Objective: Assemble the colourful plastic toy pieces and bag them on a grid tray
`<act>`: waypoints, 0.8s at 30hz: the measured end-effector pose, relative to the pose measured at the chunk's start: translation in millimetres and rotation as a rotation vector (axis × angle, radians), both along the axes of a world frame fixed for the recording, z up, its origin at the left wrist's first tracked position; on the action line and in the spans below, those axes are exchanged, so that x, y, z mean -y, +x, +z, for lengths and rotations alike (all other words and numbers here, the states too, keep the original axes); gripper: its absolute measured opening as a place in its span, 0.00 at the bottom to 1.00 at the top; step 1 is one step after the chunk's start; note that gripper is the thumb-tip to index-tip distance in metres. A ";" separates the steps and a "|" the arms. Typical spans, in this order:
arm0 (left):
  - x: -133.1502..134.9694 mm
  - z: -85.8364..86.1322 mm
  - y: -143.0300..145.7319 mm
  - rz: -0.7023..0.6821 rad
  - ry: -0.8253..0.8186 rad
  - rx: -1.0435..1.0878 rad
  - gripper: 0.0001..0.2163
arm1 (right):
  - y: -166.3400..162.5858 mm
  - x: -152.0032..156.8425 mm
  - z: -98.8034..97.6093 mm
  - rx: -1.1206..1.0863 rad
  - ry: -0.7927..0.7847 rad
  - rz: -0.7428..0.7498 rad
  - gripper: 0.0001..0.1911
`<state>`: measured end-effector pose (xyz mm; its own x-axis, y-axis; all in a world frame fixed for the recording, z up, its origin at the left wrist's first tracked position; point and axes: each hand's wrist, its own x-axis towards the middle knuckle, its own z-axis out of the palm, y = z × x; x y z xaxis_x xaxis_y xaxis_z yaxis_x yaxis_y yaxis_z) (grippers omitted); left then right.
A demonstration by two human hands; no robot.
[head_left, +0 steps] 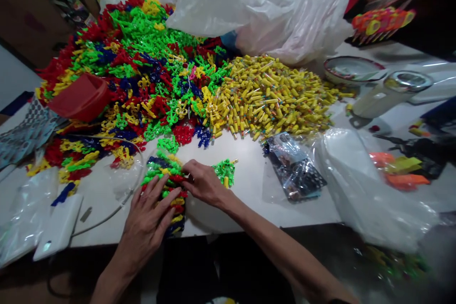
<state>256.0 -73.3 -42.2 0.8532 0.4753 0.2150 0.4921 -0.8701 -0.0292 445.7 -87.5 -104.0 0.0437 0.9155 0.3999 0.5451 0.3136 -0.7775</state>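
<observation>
My left hand (147,221) lies flat with fingers spread on a small stack of coloured plastic toy pieces (167,171) near the table's front edge. My right hand (203,183) sits just right of it, fingers curled and pinching at the stack's red and green pieces. A little green clump (225,172) lies beside my right hand. Behind them spreads a big heap of red, green, yellow and blue plastic pieces (135,66), and to its right a heap of small yellow tubes (270,97).
A red scoop (80,99) rests in the coloured heap at left. Clear plastic bags (263,4) are piled at the back. A filled packet (294,168), a large clear bag (363,190), a white cup (388,92), a bowl (351,70) and orange parts (402,171) are at right. A white device (59,225) with cable lies at left.
</observation>
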 end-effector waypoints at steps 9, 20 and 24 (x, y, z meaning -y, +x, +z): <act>0.9 1.5 -1.3 -0.004 -0.023 0.013 0.23 | 5.8 4.2 -5.3 0.119 -0.056 -0.025 0.09; -0.3 -0.9 0.3 0.033 -0.023 -0.040 0.22 | -8.3 -3.0 19.1 0.500 -0.160 0.150 0.08; 3.6 0.0 3.2 0.082 -0.018 -0.063 0.20 | -6.8 -2.0 19.4 0.436 -0.150 0.141 0.07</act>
